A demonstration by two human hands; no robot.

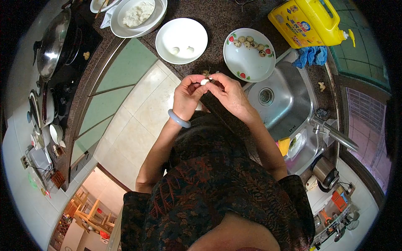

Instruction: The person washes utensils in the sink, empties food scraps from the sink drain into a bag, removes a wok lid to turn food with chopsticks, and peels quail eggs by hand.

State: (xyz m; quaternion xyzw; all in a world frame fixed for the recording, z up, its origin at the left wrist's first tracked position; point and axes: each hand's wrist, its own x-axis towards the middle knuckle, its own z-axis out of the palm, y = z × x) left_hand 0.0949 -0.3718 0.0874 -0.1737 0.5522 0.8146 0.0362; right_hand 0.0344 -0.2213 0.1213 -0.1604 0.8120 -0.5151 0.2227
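A small, partly peeled quail egg (204,82) shows white between my fingertips. My left hand (186,98), with a pale bangle at the wrist, pinches it from one side. From the other side my right hand (229,97) closes its thumb and fingers on the egg, where dark bits of shell show. Just beyond the fingers, shell fragments (206,72) lie at the counter's edge. Ahead to the left stands a white bowl (181,31) with two peeled eggs (175,50) in it. A bowl with a strawberry pattern (247,67) holds several speckled quail eggs (250,39) on the right.
To the right is a steel sink (289,96) with a faucet (335,133). Behind it stand a yellow pump jug (305,25) and a blue cloth (312,56). A bowl of white food (138,14) sits at the far left, near a wok (53,44) on the stove.
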